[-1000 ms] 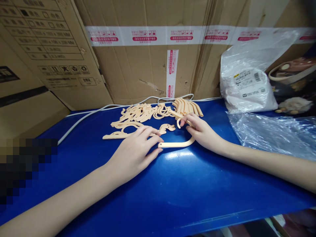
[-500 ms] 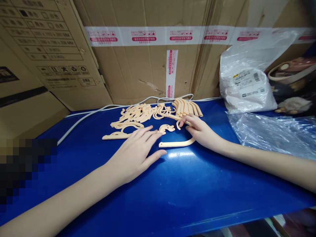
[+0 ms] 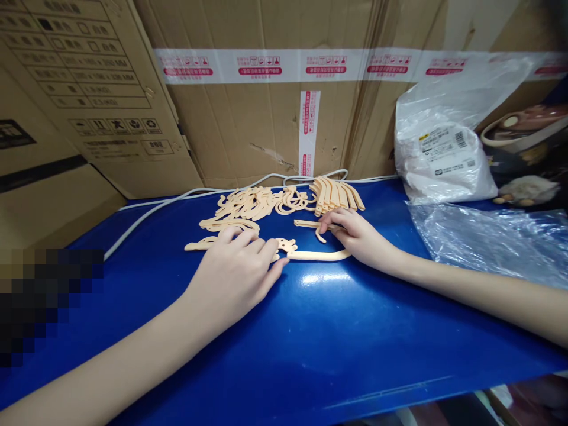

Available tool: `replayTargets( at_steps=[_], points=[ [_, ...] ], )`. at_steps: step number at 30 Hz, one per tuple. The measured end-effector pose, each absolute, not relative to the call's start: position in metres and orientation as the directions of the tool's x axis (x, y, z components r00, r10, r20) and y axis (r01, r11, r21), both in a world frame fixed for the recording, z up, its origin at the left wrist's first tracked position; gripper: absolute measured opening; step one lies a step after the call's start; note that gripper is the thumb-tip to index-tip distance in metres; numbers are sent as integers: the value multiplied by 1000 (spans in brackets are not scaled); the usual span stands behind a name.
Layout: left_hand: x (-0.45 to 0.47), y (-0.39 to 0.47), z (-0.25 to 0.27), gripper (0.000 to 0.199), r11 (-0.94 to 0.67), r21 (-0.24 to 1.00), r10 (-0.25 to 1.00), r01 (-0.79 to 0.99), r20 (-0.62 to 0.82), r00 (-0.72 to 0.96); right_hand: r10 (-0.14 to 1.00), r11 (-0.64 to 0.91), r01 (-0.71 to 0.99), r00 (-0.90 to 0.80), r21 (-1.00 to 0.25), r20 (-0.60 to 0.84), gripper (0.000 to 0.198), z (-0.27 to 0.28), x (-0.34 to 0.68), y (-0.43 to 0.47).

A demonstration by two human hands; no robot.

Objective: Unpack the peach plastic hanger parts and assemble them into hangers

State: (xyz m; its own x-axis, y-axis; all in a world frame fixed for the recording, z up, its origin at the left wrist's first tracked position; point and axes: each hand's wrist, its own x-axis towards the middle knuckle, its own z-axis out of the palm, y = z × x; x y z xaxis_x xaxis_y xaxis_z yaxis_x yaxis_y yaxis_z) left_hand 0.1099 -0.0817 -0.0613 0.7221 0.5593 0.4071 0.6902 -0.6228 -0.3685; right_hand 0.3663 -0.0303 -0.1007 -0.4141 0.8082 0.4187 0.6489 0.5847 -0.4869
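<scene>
My left hand [image 3: 242, 263] has its fingers curled down over a small cream plastic piece with lobed ends [image 3: 286, 244], partly hidden under the fingertips. Touching or just beside its thumb is the left end of a curved cream hanger arm [image 3: 317, 255]. That arm's far end runs under my right hand [image 3: 350, 231]. Between the right fingers are a small cream hanger hook [image 3: 320, 235] and a second, straighter-looking hanger arm [image 3: 306, 223], both partly covered. More cream hanger pieces [image 3: 228, 225] lie just beyond my left hand.
Behind the hands lie a jumbled heap of cream pieces [image 3: 248, 202] and a row of curved hanger arms [image 3: 337, 194]. A white cable [image 3: 146, 220] crosses the blue table [image 3: 310, 343]. Cardboard boxes [image 3: 257, 124] stand behind; a white plastic bag [image 3: 444, 154] and clear film [image 3: 497, 236] lie right.
My left hand has moved slightly left and curled onto the lobed piece, which has shifted left and nearer. The hook and second arm have come nearer with my right fingers.
</scene>
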Motion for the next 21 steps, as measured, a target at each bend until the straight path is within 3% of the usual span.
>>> replayTargets(
  at_steps=[6,9,12,21],
  points=[
    [109,-77,-63,31,-572,-415,600,707,377,706,773,617,650,-397,-444,494,19,-93,359,-43],
    [108,-73,-67,29,-584,-397,591,708,388,707,684,694,670,-497,-265,534,17,-86,353,-57],
    [106,-69,-71,29,-603,-385,580,699,390,715,626,721,688,-596,-81,504,31,-82,349,-67],
    [104,-63,-76,26,-638,-334,573,694,396,717,482,779,606,-745,164,461,29,-83,346,-68]
  ],
)
